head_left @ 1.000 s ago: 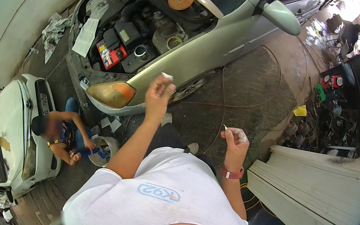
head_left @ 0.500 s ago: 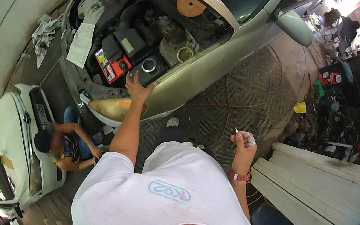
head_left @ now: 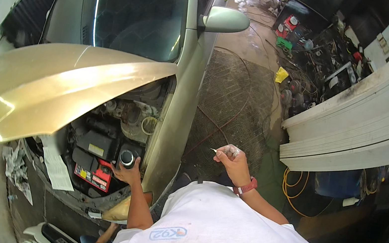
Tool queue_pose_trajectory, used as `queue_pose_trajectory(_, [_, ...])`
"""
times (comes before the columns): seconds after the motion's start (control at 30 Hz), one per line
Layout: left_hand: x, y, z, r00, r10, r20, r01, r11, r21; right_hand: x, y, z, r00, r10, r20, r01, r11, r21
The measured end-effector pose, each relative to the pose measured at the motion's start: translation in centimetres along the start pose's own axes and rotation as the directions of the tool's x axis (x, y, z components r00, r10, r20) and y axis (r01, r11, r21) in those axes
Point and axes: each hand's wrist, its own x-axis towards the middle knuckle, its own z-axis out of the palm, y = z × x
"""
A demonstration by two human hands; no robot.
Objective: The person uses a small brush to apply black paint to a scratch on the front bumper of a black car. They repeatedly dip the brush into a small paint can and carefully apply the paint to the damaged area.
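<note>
The left hand (head_left: 128, 174) holds a round dark cup (head_left: 127, 158), just right of the red battery (head_left: 103, 178) in the car (head_left: 182, 89), that looks hard, light and maybe slippery, so best gripped round its sides, while the right hand (head_left: 233, 159) pinches a thin white bit (head_left: 214, 150).

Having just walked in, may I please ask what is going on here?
The person's left hand is around a dark, silver-rimmed container, perhaps gripping it, beside the red battery in the engine bay of a car. The right hand, beside the car, pinches a small pale object. The hood is raised.
</note>
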Motion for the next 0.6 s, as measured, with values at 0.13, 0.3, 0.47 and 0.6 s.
queue_pose_trajectory(0.13, [0.8,-0.2,0.0,0.999,-0.031,0.036,0.031,0.999,-0.010,2.1,0.0,-0.4,1.000,0.014,-0.010,-0.014,1.000,0.003])
queue_pose_trajectory(0.3, [0.6,1.2,-1.2,0.997,-0.073,0.004,0.072,0.996,0.050,5.2,0.2,-2.9,0.998,0.059,-0.011,-0.058,0.996,0.071])
queue_pose_trajectory(0.47, [-1.1,4.7,-3.8,0.980,0.110,-0.166,-0.131,0.984,-0.123,10.5,1.8,-8.6,0.996,0.084,-0.003,-0.083,0.985,0.151])
queue_pose_trajectory(0.6, [-5.1,10.5,-5.5,0.927,0.362,-0.094,-0.353,0.930,0.105,16.1,2.2,-16.1,0.995,0.103,-0.009,-0.099,0.972,0.212])
